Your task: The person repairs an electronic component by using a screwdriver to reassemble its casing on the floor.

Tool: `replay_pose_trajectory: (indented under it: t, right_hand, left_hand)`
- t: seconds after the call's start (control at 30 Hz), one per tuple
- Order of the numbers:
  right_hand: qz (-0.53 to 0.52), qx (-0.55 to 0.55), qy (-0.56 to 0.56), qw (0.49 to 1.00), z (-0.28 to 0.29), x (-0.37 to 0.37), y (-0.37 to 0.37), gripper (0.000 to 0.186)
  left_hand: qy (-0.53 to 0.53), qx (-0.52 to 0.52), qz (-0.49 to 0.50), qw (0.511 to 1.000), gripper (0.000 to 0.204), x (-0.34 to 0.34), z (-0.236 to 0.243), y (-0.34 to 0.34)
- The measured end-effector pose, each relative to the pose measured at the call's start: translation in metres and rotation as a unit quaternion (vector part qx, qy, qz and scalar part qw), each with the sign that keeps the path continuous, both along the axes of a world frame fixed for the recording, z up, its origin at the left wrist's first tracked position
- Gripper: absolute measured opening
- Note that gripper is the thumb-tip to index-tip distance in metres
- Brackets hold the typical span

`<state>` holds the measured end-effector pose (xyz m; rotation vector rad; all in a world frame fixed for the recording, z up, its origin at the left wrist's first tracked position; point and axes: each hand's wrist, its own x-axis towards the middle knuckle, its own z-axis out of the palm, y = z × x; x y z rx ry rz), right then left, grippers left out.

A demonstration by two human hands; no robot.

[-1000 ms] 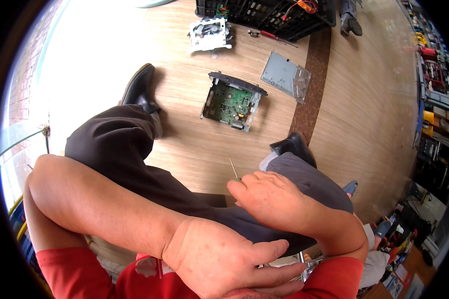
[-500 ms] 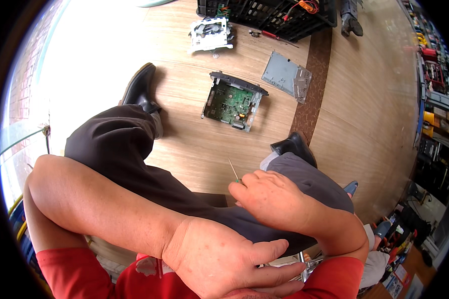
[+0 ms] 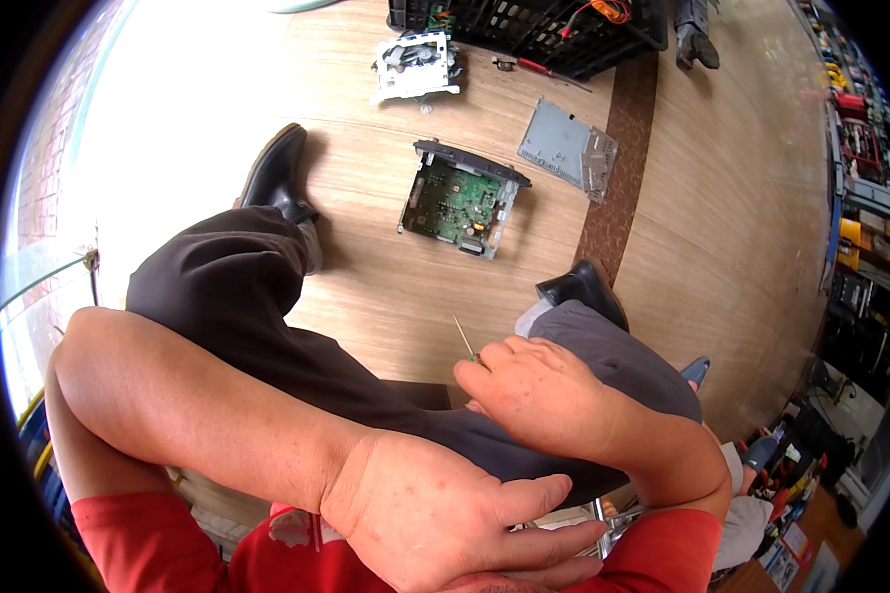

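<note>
My right hand (image 3: 539, 390) is closed over my right thigh, gripping a screwdriver (image 3: 464, 337). The tool's thin shaft points up and away, and a bit of green handle shows at the fingers. My left hand (image 3: 420, 509) lies across my chest at the lower edge, its fingers stretched and apart, nothing visible in them. On the floor between my feet sits an opened electronic unit (image 3: 460, 203) with a dark front panel and a green circuit board. Neither hand touches it.
A grey metal cover (image 3: 556, 145) lies right of the unit. Farther off are a white-framed mechanism (image 3: 415, 67), a red-handled tool (image 3: 535, 67) and a black plastic crate (image 3: 524, 35) with red wires. My shoes (image 3: 279, 168) flank the unit. Shelves (image 3: 865, 208) crowd the right side.
</note>
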<state>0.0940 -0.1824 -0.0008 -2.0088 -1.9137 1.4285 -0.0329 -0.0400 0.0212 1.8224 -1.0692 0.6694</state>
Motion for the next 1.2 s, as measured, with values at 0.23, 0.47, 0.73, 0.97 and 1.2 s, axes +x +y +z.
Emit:
replay_pose_trajectory:
  t: [0.23,0.47,0.73,0.97,1.2]
  right_hand:
    - [-0.004,0.004,-0.001,1.0,0.0,-0.001,-0.001,0.014]
    - [-0.004,0.014,-0.005,1.0,0.0,-0.001,-0.003,0.014]
    - [0.024,-0.073,0.005,0.997,0.003,0.0,0.007,0.023]
    - [0.003,0.005,-0.005,1.0,-0.002,-0.003,0.0,0.014]
    - [0.003,-0.002,-0.003,1.0,0.0,-0.003,0.001,0.014]
  left_hand:
    - [0.007,-0.008,-0.023,1.0,0.06,0.001,0.0,0.0]
    - [0.015,0.023,-0.078,0.997,0.053,0.007,0.004,0.006]
    - [0.009,-0.005,-0.025,1.0,0.06,0.0,-0.002,0.001]
    - [0.019,-0.018,-0.021,0.999,0.06,-0.004,-0.002,0.0]
    - [0.028,-0.021,-0.025,0.999,0.06,-0.004,-0.001,0.001]
